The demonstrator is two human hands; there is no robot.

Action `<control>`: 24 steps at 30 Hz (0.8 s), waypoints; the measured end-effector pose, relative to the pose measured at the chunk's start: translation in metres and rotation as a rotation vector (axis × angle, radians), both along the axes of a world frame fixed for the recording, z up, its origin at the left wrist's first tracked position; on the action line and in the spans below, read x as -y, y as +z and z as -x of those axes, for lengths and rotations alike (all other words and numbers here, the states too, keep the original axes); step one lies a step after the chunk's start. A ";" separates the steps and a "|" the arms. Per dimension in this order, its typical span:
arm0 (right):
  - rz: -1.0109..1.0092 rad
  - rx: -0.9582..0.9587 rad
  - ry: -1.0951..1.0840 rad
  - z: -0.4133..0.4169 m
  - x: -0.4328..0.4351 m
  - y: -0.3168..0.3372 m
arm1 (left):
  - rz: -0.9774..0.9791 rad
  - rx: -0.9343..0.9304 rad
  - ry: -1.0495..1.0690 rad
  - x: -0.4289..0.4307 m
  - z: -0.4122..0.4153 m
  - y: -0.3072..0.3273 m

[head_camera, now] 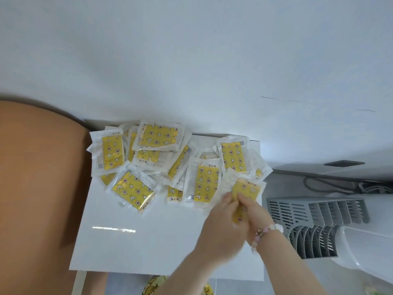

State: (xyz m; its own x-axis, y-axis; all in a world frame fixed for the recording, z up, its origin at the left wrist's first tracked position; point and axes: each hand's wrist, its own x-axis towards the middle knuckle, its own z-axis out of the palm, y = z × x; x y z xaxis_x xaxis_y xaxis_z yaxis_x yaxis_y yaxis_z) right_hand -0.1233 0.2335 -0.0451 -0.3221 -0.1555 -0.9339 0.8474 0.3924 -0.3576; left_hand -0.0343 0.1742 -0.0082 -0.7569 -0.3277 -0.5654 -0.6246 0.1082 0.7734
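Observation:
Several clear packets with yellow star-patterned inserts lie heaped on a small white table [131, 241], the pile [148, 150] spreading along its far edge. Both my hands meet at the table's right side on one packet [247, 189]. My left hand [221, 224] grips its lower left part with curled fingers. Wearing a bead bracelet, my right hand [254, 209] pinches the same packet from the right. Another packet [204, 183] lies flat just left of the held one.
A white wall [191, 60] rises behind the table. An orange-brown surface [38, 177] sits to the left. To the right stands a white appliance with grey louvred vents [314, 222], cables behind it. Yellow patterned fabric [153, 286] shows below the table's front edge.

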 end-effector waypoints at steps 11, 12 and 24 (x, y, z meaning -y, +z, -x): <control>-0.312 -0.091 -0.005 -0.002 -0.059 -0.007 | 0.113 0.591 0.819 0.029 0.029 -0.043; -0.304 -0.081 -0.011 -0.003 -0.058 -0.005 | 0.131 0.568 0.827 0.029 0.030 -0.046; -0.153 -0.114 -0.005 -0.010 -0.028 0.014 | 0.271 0.360 0.737 0.030 -0.020 -0.051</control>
